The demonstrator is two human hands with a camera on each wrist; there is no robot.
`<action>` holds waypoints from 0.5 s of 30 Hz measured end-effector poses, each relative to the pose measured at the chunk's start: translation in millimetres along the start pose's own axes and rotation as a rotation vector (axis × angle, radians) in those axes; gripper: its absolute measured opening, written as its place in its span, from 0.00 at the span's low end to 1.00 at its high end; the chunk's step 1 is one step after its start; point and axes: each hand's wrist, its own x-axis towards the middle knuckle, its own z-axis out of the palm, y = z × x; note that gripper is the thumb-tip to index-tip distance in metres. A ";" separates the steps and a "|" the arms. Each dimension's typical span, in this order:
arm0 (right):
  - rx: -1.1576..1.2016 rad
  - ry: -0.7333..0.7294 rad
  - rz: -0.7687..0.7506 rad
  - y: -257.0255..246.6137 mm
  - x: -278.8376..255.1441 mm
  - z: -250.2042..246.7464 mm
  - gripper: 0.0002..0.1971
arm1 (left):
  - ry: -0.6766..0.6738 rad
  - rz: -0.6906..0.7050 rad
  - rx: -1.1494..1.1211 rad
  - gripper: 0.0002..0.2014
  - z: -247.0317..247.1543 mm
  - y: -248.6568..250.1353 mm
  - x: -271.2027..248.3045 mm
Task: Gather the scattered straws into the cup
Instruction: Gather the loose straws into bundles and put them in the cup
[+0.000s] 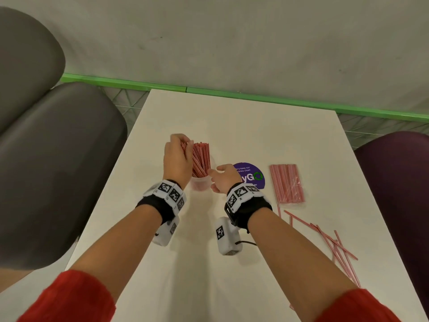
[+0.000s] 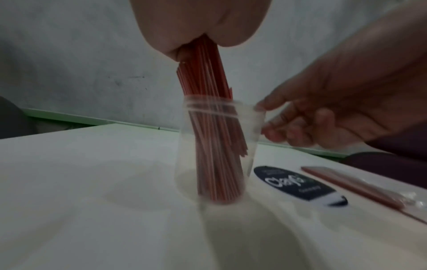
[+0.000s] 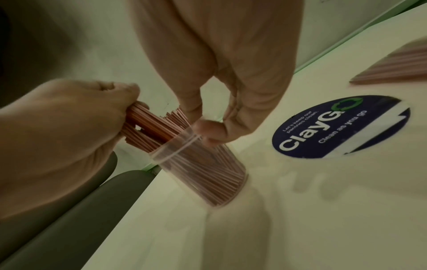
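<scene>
A clear plastic cup [image 1: 200, 183] stands on the white table [image 1: 243, 126], packed with red-and-white straws [image 1: 201, 159]. My left hand [image 1: 183, 145] grips the top of a straw bundle [image 2: 208, 80] whose lower ends sit inside the cup [image 2: 221, 146]. To the cup's right, my right hand [image 1: 211, 180] pinches the rim between thumb and fingers [image 3: 208, 128]. Several loose straws [image 1: 334, 242] lie scattered at the right near the table's edge. In the right wrist view the left hand [image 3: 69, 131] is fisted round the straws [image 3: 148, 122] above the cup [image 3: 208, 175].
A clear packet of straws [image 1: 287, 183] lies flat to the right of a round purple sticker [image 1: 251, 175]. Grey seats [image 1: 53, 163] stand to the left and a dark purple seat [image 1: 399, 187] to the right. A wall with a green strip [image 1: 232, 92] runs behind the table.
</scene>
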 end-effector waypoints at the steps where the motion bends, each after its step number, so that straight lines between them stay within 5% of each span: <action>1: 0.002 0.003 -0.005 0.2 0.7 1.7 0.21 | -0.015 0.036 0.057 0.07 2.0 -3.8 -3.2; 4: -0.037 0.018 -0.043 0.7 1.6 5.9 0.21 | -0.036 0.165 0.293 0.12 5.3 -15.4 -10.3; 9: -0.018 -0.007 -0.069 3.2 -2.4 1.7 0.22 | -0.229 0.066 0.440 0.26 -1.4 -15.8 -17.7; 15: 0.053 0.058 -0.094 22.9 -14.8 -33.4 0.20 | 0.005 0.221 0.221 0.27 -8.9 9.5 -44.4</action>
